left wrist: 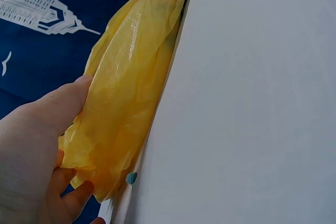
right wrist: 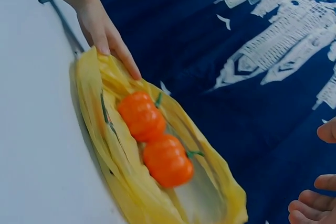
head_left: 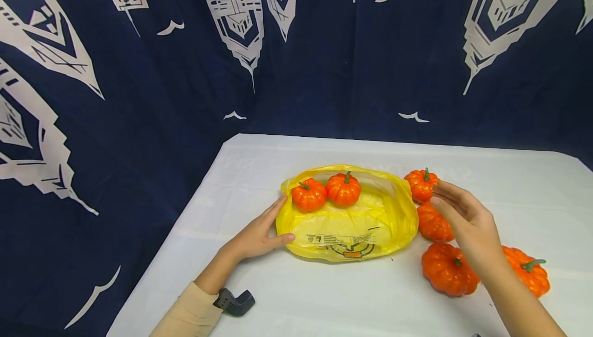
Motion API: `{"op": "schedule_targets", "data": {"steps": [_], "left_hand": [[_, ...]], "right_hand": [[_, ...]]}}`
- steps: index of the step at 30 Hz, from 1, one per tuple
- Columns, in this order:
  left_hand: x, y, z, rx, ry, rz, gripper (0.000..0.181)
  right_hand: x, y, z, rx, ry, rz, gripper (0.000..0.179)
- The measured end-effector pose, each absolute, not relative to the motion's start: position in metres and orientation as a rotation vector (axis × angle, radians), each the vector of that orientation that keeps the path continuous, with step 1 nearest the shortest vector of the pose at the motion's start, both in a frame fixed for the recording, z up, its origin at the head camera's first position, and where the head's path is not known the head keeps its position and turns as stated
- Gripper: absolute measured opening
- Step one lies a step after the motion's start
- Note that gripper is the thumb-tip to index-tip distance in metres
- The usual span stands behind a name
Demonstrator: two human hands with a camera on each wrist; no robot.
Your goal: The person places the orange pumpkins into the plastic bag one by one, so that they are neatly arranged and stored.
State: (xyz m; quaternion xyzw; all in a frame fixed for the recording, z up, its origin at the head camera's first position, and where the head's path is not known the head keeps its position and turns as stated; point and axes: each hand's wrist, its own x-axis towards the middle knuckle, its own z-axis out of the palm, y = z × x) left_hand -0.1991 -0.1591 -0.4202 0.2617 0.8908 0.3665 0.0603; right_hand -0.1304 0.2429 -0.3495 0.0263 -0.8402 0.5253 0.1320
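A yellow plastic bag (head_left: 308, 231) lies on the table with its mouth spread wide. Two small orange pumpkins, a left one (head_left: 309, 196) and a right one (head_left: 344, 191), rest inside toward the far side. My left hand (head_left: 259, 233) touches the bag's left end, thumb and fingers spread along it; the left wrist view shows the thumb against the yellow plastic (left wrist: 123, 82). Right of the bag, my right hand (head_left: 470, 224) hovers near a far pumpkin (head_left: 420, 185) and a middle pumpkin (head_left: 433, 222), partly covering the latter. Nothing shows in its loosely bent fingers.
A larger pumpkin (head_left: 447, 270) sits nearer the front, and another (head_left: 528, 270) lies partly behind my right forearm. The white-covered table (head_left: 231, 172) meets a dark blue curtain (head_left: 306, 95) with white building prints. A dark band (head_left: 235, 302) is on my left wrist.
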Motion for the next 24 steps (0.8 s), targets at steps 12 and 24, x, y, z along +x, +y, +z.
{"op": "schedule_targets", "data": {"steps": [12,24], "left_hand": [[-0.199,-0.16,-0.421,0.79,2.69,1.111,0.093],[-0.2,-0.16,-0.421,0.8,2.686,1.117,0.093]], "right_hand": [[-0.107,0.29,-0.359,-0.118,-2.414,1.53,0.049],[-0.093,0.308,-0.366,-0.235,-2.351,1.459,0.048]]}}
